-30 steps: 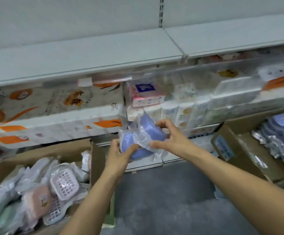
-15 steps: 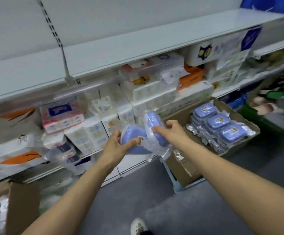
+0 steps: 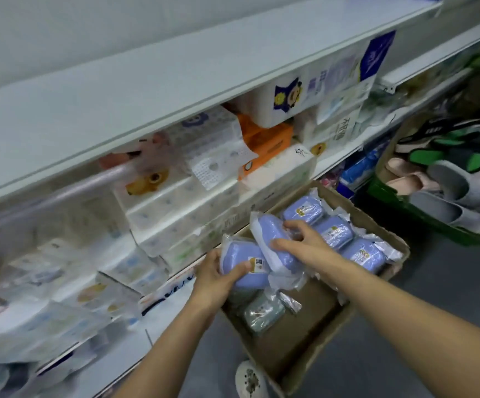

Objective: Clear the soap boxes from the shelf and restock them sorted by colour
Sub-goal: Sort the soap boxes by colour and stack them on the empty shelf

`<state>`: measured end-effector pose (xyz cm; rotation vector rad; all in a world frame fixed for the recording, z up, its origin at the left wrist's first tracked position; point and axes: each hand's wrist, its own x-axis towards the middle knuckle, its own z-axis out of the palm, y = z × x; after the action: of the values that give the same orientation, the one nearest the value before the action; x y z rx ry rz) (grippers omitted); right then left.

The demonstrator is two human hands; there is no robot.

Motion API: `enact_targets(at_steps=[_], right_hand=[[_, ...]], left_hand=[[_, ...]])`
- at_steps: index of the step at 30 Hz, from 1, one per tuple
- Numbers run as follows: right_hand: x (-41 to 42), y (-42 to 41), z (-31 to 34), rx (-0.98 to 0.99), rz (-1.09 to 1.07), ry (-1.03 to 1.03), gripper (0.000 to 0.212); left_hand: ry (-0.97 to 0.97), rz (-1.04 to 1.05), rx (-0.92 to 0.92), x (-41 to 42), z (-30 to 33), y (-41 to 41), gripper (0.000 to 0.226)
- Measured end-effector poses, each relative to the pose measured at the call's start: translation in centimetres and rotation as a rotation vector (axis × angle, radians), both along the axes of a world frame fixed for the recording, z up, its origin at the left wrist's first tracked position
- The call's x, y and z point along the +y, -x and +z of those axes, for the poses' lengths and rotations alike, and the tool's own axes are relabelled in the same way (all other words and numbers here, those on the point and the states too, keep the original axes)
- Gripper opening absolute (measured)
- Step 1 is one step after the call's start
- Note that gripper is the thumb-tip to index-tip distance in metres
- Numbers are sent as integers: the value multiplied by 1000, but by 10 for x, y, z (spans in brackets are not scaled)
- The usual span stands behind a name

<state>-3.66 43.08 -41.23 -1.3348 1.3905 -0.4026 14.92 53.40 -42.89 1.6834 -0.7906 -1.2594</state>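
Centre of frame: 2 lavender soap boxes, each a rounded-rectangle plastic case in crinkly clear wrap. L hand (image 3: 218,275) grasps the lower soap box (image 3: 240,267), thumb curled over its top by a small yellow/white sticker. R hand (image 3: 300,244) grasps the upper soap box (image 3: 273,242), which is tilted on edge w/ fingers curled over it; the 2 wrapped cases touch. Both are held above a brown cardboard carton (image 3: 313,314) on the grey floor, right of centre.

Inside the carton, far end: 3 more lavender wrapped soap boxes (image 3: 333,231) w/ label stickers, lying in a row side by side. Near end, under the L hand: 1 sage-green wrapped soap box (image 3: 261,313), flat on the cardboard bottom.

Upper left to centre: bare white metal shelf (image 3: 147,90), smooth and matte. Below it, soft plastic-wrapped tissue packs (image 3: 187,208), mostly white, blurred; 1 orange pack (image 3: 264,145) among them.

Right edge: green crate (image 3: 405,208) piled w/ foam slippers (image 3: 451,196), grey, pink, green/black. Count unclear
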Motion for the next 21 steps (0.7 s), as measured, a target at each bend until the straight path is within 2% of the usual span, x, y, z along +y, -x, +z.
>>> enact_targets(at_steps=[3, 6, 9, 12, 16, 21], right_hand=[[-47, 22, -16, 118, 50, 91, 69], [-91, 45, -31, 332, 176, 261, 81], [-131, 60, -42, 628, 452, 480, 86], [-166, 63, -51, 806, 736, 587, 84], [-198, 72, -71, 825, 997, 705, 90], [-220, 80, -90, 799, 1128, 754, 91]], left_hand=[[-35, 11, 34, -42, -16, 3, 43], [-71, 30, 71, -68, -30, 10, 44], [-99, 48, 104, -81, -43, 19, 41], [-121, 102, 135, -89, -54, 28, 35], [-135, 209, 197, -89, -65, 42, 34], [-167, 374, 263, -84, -73, 79, 45]])
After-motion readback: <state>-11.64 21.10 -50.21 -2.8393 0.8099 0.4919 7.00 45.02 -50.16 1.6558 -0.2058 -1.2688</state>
